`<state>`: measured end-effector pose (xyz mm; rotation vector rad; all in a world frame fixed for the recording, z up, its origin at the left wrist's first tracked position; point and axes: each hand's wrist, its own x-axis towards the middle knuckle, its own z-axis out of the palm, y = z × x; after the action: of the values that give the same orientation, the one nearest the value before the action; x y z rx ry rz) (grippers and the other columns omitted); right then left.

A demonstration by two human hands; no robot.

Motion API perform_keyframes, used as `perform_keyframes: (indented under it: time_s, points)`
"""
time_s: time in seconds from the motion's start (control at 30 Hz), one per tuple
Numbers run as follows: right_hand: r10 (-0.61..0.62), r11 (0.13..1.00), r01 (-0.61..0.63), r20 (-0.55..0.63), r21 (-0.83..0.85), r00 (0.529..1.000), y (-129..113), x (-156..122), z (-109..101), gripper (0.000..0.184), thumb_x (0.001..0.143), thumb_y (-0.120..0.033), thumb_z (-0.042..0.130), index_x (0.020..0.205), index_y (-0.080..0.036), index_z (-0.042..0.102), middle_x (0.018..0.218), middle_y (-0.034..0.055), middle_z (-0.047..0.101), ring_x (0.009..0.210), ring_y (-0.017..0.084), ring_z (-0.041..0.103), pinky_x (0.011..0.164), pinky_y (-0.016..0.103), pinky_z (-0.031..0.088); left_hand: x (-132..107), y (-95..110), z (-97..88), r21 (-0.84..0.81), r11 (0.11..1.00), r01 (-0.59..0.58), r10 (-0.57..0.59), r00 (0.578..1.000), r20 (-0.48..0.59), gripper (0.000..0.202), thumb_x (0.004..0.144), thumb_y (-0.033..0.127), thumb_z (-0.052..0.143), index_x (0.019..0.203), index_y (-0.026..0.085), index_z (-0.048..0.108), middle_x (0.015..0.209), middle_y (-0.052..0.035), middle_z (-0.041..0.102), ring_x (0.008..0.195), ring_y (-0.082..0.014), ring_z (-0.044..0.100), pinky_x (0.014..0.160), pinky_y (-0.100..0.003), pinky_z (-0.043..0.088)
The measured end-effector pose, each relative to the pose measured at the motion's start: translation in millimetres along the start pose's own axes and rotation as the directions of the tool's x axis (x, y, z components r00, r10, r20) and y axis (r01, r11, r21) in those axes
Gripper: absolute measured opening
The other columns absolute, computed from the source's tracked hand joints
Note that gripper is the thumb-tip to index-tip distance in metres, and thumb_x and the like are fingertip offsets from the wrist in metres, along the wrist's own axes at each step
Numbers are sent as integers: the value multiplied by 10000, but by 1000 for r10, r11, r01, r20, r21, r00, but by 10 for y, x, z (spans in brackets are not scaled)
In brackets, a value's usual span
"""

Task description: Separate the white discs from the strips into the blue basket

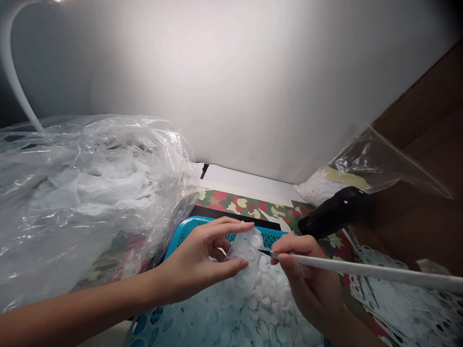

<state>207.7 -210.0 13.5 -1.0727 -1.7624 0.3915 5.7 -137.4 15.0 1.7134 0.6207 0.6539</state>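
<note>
My left hand pinches a translucent, flexible sheet with round raised discs between thumb and fingers. It tilts above a blue perforated basket. In my right hand is a craft knife with a long white handle. Its dark pointed tip is at the sheet's right edge, though I cannot tell whether it touches. Beneath both hands, the basket holds a heap of small whitish translucent discs.
A large clear plastic bag of whitish pieces stands at the left. On the right are a black rounded object, a clear bag and a white openwork basket with translucent pieces. A patterned cover lies underneath; a white lamp neck rises left.
</note>
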Motion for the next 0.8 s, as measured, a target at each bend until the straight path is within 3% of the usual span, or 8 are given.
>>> perform_keyframes:
  time_s: [0.13, 0.47, 0.8]
  points:
    - [-13, 1000, 13, -15, 19, 1000, -3, -8, -1, 90, 923, -141, 472, 959, -209, 518, 783, -10, 560, 686, 103, 539, 604, 207, 439, 3, -15, 5, 0, 1000, 4, -4, 1000, -2, 474, 809, 213, 641, 1261, 319, 542, 1167, -20, 515, 663, -50, 446, 560, -161, 444]
    - [83, 984, -69, 81, -166, 993, 29, 45, 32, 61, 931, -210, 511, 890, -239, 545, 738, -29, 580, 615, 110, 537, 507, 214, 387, 0, 20, 6, -14, 1000, 0, 0, 1000, -2, 474, 805, 200, 645, 1250, 330, 550, 1158, -6, 509, 659, -45, 435, 579, -162, 465]
    - [87, 985, -39, 279, -170, 956, 3, 127, 40, 98, 911, -172, 555, 848, -205, 622, 804, -12, 663, 733, 123, 605, 671, 234, 432, -5, 18, 8, -57, 998, -24, 30, 995, 97, 427, 798, 237, 670, 1215, 279, 590, 1064, -21, 551, 635, -47, 439, 560, -179, 451]
